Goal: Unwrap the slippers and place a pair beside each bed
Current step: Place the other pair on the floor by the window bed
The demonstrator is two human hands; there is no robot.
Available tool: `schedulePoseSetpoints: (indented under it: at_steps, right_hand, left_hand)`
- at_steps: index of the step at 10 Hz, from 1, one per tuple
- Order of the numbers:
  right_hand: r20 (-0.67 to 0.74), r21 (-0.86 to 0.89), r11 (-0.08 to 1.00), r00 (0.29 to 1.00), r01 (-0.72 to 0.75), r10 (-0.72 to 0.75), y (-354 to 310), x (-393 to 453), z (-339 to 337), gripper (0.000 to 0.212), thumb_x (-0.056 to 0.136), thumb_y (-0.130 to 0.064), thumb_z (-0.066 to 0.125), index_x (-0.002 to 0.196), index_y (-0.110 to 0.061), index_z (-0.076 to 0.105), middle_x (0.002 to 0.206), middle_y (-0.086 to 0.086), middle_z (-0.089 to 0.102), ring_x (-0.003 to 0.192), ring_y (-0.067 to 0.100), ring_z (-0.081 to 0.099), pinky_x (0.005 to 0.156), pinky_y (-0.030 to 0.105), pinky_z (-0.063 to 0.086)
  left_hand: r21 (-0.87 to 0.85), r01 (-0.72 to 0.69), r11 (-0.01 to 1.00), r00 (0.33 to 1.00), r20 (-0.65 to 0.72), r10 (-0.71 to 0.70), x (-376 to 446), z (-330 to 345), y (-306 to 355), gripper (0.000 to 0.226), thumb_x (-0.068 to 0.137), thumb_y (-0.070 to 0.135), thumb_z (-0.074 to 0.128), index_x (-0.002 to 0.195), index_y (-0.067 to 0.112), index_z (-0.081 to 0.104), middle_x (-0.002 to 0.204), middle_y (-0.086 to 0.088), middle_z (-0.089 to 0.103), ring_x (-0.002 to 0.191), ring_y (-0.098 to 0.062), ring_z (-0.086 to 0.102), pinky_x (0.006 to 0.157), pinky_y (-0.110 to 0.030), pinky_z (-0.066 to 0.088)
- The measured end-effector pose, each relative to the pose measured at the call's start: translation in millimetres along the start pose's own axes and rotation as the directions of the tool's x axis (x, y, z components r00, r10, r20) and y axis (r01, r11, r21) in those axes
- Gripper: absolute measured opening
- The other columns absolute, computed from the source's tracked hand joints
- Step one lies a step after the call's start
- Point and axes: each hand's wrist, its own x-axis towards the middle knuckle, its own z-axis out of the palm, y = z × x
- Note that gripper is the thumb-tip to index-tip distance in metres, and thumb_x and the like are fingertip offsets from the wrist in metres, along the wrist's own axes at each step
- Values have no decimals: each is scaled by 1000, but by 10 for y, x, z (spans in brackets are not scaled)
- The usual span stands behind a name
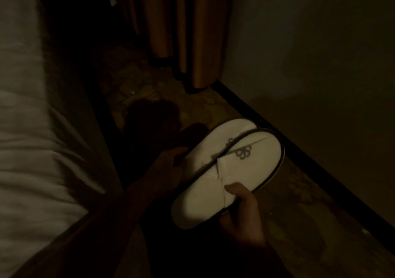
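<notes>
A pair of white slippers (235, 164) with dark trim and a dark logo is held flat together above the carpet, toes pointing up and right. My left hand (168, 171) grips the pair's left edge. My right hand (241, 213) grips the heel end from below, thumb on top. The room is very dim. The bed (32, 149) with white sheets fills the left side. No wrapper is visible on the slippers.
A narrow strip of patterned carpet (299, 203) runs between the bed and the wall (320, 53) on the right, which has a dark baseboard (277, 132). Brown curtains (181, 32) hang at the far end.
</notes>
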Motion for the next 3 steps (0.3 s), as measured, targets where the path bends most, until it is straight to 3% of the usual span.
schedulePoseSetpoints:
  at_steps: [1, 2, 3]
  right_hand:
    - [261, -284, 939, 958, 194, -119, 119, 100, -163, 24, 87, -24, 59, 106, -12, 62, 104, 23, 67, 103, 31, 68, 92, 45, 57]
    - [121, -281, 956, 991, 81, -49, 219, 57, -185, 23, 90, -3, 61, 109, -15, 60, 107, 12, 65, 104, 15, 68, 90, 34, 56]
    - [-12, -56, 989, 990, -138, 137, 224, 70, -162, 24, 93, -1, 59, 83, -7, 80, 76, 6, 69, 74, 19, 65, 72, 30, 52]
  left_hand:
    - [62, -133, 989, 988, -64, 137, 61, 47, -87, 47, 100, 14, 50, 147, 15, 44, 155, -11, 42, 143, -28, 37, 117, -34, 26]
    - [168, -211, 963, 976, -13, 216, 8, 75, -67, 55, 101, 23, 50, 153, 19, 33, 158, -7, 36, 146, -27, 31, 119, -35, 23]
    - [262, -289, 921, 951, -34, 308, -83, 74, -1, 58, 100, 30, 51, 154, 23, 30, 158, -7, 37, 146, -27, 31, 118, -37, 24]
